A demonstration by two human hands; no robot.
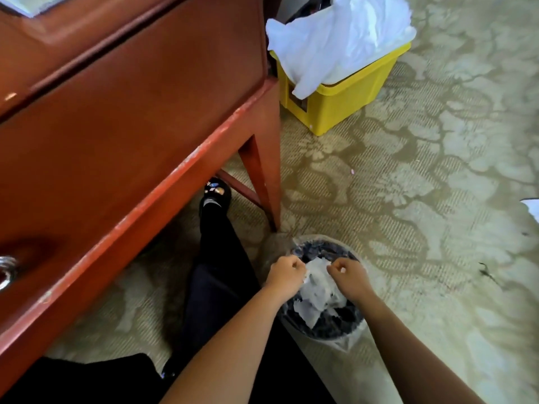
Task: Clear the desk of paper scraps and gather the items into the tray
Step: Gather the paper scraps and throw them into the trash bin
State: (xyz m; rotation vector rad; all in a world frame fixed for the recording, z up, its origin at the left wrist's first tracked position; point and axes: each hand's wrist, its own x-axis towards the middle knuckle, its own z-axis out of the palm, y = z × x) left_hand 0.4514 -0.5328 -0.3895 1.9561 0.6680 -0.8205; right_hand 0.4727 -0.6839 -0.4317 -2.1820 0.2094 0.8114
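Patterned carpet runs beside the red worktop (116,118), and our waste bin (329,333) stands near its leg. Our left hand (284,274) pinches the paper scraps (318,290) over the bin's mouth. The right hand (348,275) is curled alongside, but we cannot tell whether its grip holds paper. We should release low inside the rim so nothing drifts onto the floor.

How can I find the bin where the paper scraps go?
Find the big red-brown desk and follow its corner leg down to the carpet. Right by the foot of that leg sits a small bin, under the person's left hand and right hand. It is round and dark with a clear liner and white paper scraps inside, unlike the square yellow box further back.
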